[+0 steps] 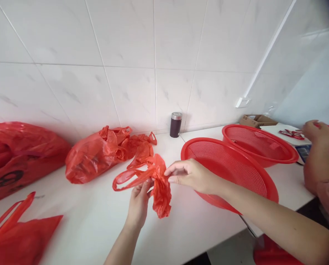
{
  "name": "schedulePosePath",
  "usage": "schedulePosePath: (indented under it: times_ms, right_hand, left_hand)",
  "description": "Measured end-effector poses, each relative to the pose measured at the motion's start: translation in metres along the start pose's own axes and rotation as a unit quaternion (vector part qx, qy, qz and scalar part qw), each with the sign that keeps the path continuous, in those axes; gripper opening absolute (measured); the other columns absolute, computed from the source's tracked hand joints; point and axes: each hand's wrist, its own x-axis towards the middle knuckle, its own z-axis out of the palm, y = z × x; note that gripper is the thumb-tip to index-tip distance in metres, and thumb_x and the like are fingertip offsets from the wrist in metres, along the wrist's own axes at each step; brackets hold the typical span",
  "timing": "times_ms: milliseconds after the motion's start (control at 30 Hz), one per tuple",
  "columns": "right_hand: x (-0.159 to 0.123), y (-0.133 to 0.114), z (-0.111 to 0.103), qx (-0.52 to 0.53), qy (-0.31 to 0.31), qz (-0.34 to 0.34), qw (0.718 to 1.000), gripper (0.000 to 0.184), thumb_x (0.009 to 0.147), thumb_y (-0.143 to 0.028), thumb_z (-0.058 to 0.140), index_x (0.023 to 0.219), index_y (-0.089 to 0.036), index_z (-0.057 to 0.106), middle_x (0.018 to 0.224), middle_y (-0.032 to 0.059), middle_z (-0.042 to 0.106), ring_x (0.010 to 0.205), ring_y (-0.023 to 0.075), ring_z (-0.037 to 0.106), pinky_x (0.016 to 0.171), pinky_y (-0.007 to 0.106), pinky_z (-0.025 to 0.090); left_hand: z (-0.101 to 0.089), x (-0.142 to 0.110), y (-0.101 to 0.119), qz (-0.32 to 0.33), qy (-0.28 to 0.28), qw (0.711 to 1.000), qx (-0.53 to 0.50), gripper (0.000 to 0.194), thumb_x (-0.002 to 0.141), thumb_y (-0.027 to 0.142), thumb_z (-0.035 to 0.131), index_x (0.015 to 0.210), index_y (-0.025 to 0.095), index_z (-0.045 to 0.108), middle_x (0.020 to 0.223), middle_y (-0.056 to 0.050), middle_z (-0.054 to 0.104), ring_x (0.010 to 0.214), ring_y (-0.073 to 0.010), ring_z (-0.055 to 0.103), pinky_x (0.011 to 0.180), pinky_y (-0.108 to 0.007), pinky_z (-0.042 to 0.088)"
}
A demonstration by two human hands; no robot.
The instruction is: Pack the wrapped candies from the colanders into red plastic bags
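A crumpled red plastic bag (161, 195) with a loop handle is held over the white table. My left hand (139, 200) is closed on it, thumb and fingers pinching its gathered middle. From the right, my right hand (193, 176) reaches in with thumb and fingers curled against the bag's edge; its fingertips look pinched on the plastic. Just behind, a filled red plastic bag (89, 158) lies on the table, its loose gathered end trailing toward my hands.
Two red mesh baskets (273, 193) (291, 158) stand on the right. A dark tumbler (175, 127) is by the wall. Larger red bags (37, 143) (23, 239) lie left. At far right are a co-worker's hand (317, 130), a cardboard box (266, 120) and small red-and-white packets (291, 134).
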Motion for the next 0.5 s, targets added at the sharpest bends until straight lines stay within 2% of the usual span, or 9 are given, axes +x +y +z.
schedulePosePath:
  times_ms: [133,200,267,333,400,467,500]
  right_hand:
    - [-0.023,0.005,-0.001,0.088,0.113,0.007,0.990,0.013,0.081,-0.030,0.066,0.086,-0.019,0.070,0.086,0.0028,0.069,0.080,0.0144,0.065,0.076,0.028,0.054]
    - [-0.031,0.008,0.002,0.120,0.142,-0.005,0.983,0.010,0.079,-0.027,0.066,0.084,-0.018,0.066,0.083,0.0016,0.067,0.076,0.0129,0.063,0.072,0.026,0.053]
    - [-0.037,0.009,0.009,0.137,0.155,-0.017,0.978,0.010,0.077,-0.022,0.065,0.083,-0.019,0.059,0.080,-0.0006,0.063,0.072,0.0110,0.060,0.068,0.024,0.051]
    - [-0.041,0.010,0.019,0.142,0.149,-0.023,0.978,0.012,0.076,-0.018,0.062,0.084,-0.019,0.054,0.081,-0.0023,0.060,0.071,0.0092,0.057,0.066,0.022,0.047]
    - [-0.044,0.011,0.031,0.142,0.122,-0.027,0.982,0.013,0.076,-0.014,0.057,0.086,-0.020,0.052,0.082,-0.0031,0.057,0.070,0.0082,0.054,0.065,0.020,0.044]
    - [-0.045,0.016,0.043,0.147,0.076,-0.025,0.986,0.015,0.076,-0.010,0.053,0.087,-0.020,0.050,0.082,-0.0035,0.055,0.070,0.0081,0.052,0.064,0.020,0.042]
    - [-0.044,0.020,0.048,0.147,0.059,-0.025,0.987,0.016,0.075,-0.009,0.051,0.087,-0.020,0.049,0.081,-0.0037,0.054,0.070,0.0083,0.051,0.063,0.020,0.041]
  left_hand:
    - [-0.024,-0.014,0.009,-0.008,0.062,0.996,-0.065,0.031,0.077,0.049,0.067,0.086,0.020,0.065,0.099,-0.005,0.067,0.096,-0.0239,0.065,0.081,-0.036,0.055]
    - [-0.032,-0.023,0.014,-0.007,0.085,0.993,-0.076,0.029,0.076,0.048,0.068,0.084,0.021,0.064,0.099,-0.003,0.066,0.097,-0.0221,0.064,0.081,-0.033,0.055]
    - [-0.032,-0.034,0.019,-0.011,0.076,0.994,-0.079,0.031,0.080,0.051,0.065,0.090,0.022,0.063,0.104,-0.004,0.064,0.101,-0.0234,0.063,0.080,-0.034,0.055]
    - [-0.026,-0.043,0.024,-0.007,0.045,0.997,-0.063,0.041,0.081,0.054,0.062,0.110,0.026,0.059,0.123,-0.007,0.059,0.110,-0.0268,0.061,0.082,-0.038,0.056]
    - [-0.020,-0.049,0.027,0.004,0.023,0.999,-0.033,0.060,0.079,0.054,0.066,0.131,0.033,0.045,0.141,-0.009,0.048,0.119,-0.0285,0.057,0.087,-0.042,0.054]
    - [-0.017,-0.053,0.029,-0.010,0.003,1.000,-0.022,0.072,0.076,0.049,0.071,0.138,0.036,0.038,0.144,-0.010,0.046,0.121,-0.0287,0.056,0.090,-0.041,0.052]
    - [-0.017,-0.054,0.030,-0.035,-0.019,0.999,-0.031,0.070,0.075,0.046,0.073,0.137,0.034,0.042,0.141,-0.010,0.051,0.119,-0.0291,0.058,0.090,-0.040,0.052]
